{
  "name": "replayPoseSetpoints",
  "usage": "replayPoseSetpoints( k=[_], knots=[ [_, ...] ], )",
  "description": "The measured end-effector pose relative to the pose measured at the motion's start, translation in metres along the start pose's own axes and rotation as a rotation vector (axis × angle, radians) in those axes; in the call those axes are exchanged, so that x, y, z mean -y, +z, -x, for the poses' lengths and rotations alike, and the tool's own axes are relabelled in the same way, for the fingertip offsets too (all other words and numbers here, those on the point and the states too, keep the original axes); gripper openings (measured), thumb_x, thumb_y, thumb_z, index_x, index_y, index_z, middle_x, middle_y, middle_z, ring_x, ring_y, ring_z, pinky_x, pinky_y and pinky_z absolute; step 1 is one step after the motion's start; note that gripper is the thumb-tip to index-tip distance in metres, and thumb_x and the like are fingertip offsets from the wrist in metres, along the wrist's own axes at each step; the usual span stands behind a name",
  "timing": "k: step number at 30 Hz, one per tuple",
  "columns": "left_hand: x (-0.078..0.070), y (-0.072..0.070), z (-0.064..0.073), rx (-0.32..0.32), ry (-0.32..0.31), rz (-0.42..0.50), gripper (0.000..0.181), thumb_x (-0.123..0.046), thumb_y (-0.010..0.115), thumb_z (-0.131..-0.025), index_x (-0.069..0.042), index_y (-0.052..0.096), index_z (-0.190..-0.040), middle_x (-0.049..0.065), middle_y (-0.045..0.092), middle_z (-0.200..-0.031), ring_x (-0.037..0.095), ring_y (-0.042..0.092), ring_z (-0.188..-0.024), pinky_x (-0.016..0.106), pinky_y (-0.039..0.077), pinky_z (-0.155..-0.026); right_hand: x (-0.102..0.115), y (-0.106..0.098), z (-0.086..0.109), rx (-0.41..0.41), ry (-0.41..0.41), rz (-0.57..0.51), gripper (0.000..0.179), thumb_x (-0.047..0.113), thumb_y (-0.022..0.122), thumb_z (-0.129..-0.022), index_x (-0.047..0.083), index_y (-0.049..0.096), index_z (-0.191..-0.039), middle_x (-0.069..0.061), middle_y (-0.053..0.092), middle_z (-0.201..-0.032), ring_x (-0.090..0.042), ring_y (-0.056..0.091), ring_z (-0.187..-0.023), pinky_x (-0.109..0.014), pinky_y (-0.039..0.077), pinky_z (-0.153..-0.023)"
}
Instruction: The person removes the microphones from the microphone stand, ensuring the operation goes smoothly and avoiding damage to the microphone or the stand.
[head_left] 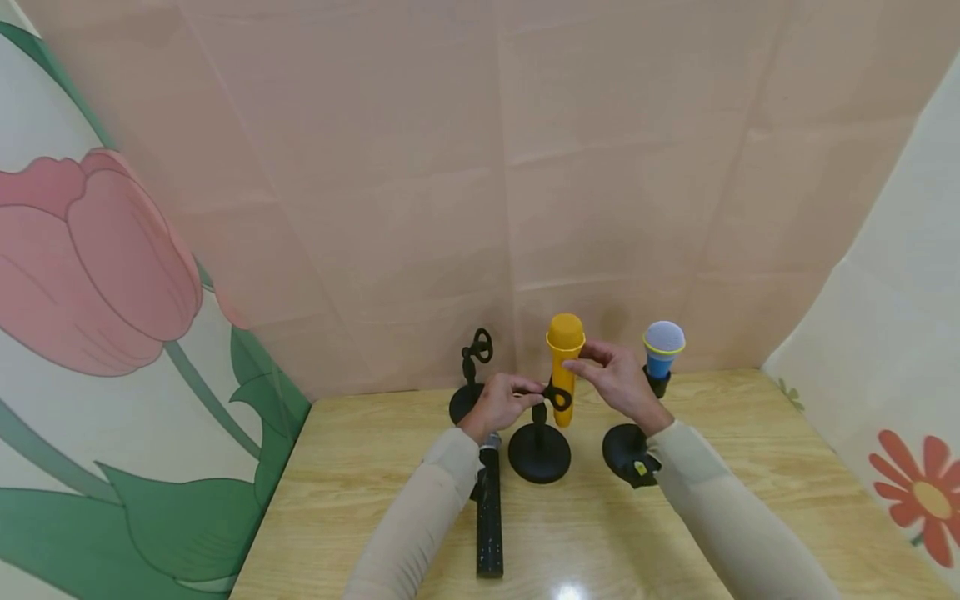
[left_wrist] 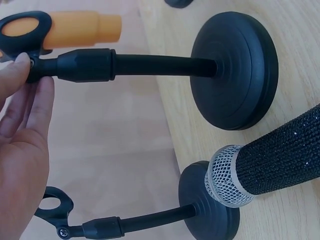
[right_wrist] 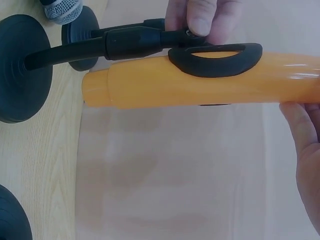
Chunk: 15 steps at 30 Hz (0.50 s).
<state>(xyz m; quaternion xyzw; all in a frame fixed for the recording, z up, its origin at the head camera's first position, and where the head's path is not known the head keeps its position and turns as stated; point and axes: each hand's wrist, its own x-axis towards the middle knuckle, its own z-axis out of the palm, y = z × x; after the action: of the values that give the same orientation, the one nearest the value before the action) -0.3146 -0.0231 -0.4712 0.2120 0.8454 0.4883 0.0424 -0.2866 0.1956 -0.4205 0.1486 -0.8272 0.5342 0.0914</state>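
While the left hand (head_left: pixel 501 403) is pinching the joint of the middle stand (head_left: pixel 540 457) between thumb and fingers, the right hand (head_left: pixel 621 382) is grasping the yellow microphone (head_left: pixel 563 367) near its head. That microphone is pointing upright, just beside the clip ring (right_wrist: pixel 215 70) of the middle stand; whether the 2 are touching, I cannot tell. Farther right, a blue microphone (head_left: pixel 660 364) is sitting in the clip of another stand. Beside the left sleeve (head_left: pixel 420 508), a black microphone (head_left: pixel 489 512) is showing its silver mesh head, and 1 more stand (head_left: pixel 464 403) is standing behind the left hand.
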Motion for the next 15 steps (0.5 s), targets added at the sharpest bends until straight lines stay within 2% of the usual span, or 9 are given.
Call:
replayPoseSetpoints(
  k=[10, 15],
  knots=[
    [-0.0008, 0.0005, 0.0003, -0.002, -0.02, 0.003, 0.014, -0.016, 0.073, -0.092, -0.013, 0.08, -0.104, -0.005, 0.073, -0.107, 0.009, 0.064, -0.098, 0.03, 0.055, -0.086, 0.0031, -0.0035, -0.0024, -0.006, -0.035, 0.001, 0.041, 0.025, 0.072, -0.094, -0.001, 0.065, -0.125, -0.019, 0.069, -0.119, -0.036, 0.065, -0.109, -0.053, 0.051, -0.095],
    [-0.0015, 0.0002, 0.0011, 0.0, -0.039, 0.012, 0.014, -0.016, 0.073, -0.092, -0.013, 0.08, -0.104, -0.006, 0.073, -0.107, 0.01, 0.064, -0.098, 0.032, 0.055, -0.086, 0.006, -0.0041, -0.0029, -0.005, -0.024, 0.002, 0.043, 0.026, 0.072, -0.094, -0.001, 0.065, -0.126, -0.019, 0.069, -0.12, -0.036, 0.065, -0.11, -0.053, 0.051, -0.094]
  ],
)
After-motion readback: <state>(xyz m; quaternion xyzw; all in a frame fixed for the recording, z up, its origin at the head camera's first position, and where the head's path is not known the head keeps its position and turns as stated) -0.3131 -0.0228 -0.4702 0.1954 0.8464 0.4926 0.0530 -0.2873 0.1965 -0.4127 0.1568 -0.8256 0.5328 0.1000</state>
